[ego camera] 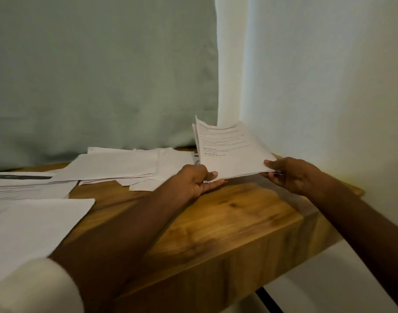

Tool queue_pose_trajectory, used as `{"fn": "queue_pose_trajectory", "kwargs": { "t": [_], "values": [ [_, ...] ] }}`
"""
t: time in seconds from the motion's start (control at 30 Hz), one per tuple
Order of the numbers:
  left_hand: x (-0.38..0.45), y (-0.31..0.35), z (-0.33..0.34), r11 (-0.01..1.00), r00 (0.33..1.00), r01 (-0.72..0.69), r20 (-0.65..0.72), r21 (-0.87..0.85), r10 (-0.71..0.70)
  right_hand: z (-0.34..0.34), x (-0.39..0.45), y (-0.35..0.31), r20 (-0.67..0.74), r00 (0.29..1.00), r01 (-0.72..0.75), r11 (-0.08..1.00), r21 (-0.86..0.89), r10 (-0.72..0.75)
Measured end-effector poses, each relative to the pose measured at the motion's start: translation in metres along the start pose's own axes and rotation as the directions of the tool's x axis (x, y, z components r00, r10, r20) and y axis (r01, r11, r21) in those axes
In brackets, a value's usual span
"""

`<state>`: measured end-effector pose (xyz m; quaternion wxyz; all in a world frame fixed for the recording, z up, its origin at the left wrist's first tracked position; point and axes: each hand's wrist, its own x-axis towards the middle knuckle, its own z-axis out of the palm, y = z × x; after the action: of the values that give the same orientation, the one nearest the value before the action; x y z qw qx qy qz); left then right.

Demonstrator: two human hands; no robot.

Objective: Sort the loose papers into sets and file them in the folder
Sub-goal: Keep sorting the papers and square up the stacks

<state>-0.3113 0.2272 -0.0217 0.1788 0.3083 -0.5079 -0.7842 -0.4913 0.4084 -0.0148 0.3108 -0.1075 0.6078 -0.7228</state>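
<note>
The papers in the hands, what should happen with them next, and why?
Probably tap the stack on the table to square its edges. The left hand and right hand grip its near corners, it tilts up, and its sheets look uneven at the far edge. More loose papers lie spread to the left, and no folder is in view.

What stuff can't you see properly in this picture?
- The words on the held stack of papers: too small and blurred in the head view to read.
- The sheets at the left: cut off by the picture's left edge.
- The lower sheets in the spread pile: covered by the sheets on top.
- The folder: not in view at all.
- The fingertips of the right hand and left hand: partly under the stack.
</note>
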Motion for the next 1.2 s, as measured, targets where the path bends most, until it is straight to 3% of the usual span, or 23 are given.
{"fn": "queue_pose_trajectory", "kwargs": {
  "t": [0.13, 0.3, 0.4, 0.5, 0.73, 1.03, 1.2],
  "values": [
    [0.026, -0.001, 0.049, 0.999, 1.0, -0.002, 0.026, 0.043, 0.001, -0.025, 0.032, -0.003, -0.315, 0.947, 0.113, 0.981, 0.16, -0.058],
    [0.045, -0.005, 0.082, 0.931, 0.996, -0.089, 0.042, 0.353, 0.079, -0.042, 0.061, 0.002, -0.613, 0.739, 0.203, 0.96, -0.193, -0.28],
    [0.058, -0.008, 0.086, 0.87, 0.982, -0.187, 0.057, 0.456, 0.18, -0.042, 0.085, 0.006, -0.643, 0.627, 0.215, 0.891, -0.399, -0.439],
    [0.066, -0.007, 0.088, 0.85, 0.98, -0.197, 0.062, 0.488, 0.191, -0.042, 0.098, 0.003, -0.65, 0.58, 0.203, 0.86, -0.469, -0.492],
    [0.081, -0.007, 0.09, 0.887, 0.975, -0.195, -0.019, 0.418, 0.223, -0.034, 0.112, -0.006, -0.62, 0.594, 0.179, 0.836, -0.52, -0.513],
    [0.097, -0.004, 0.092, 0.858, 0.968, -0.191, -0.053, 0.476, 0.245, -0.039, 0.125, -0.007, -0.603, 0.603, 0.204, 0.832, -0.516, -0.522],
    [0.109, -0.009, 0.091, 0.691, 0.939, -0.228, -0.032, 0.686, 0.342, -0.037, 0.119, -0.009, -0.665, 0.522, 0.196, 0.834, -0.515, -0.534]
  ]
}}
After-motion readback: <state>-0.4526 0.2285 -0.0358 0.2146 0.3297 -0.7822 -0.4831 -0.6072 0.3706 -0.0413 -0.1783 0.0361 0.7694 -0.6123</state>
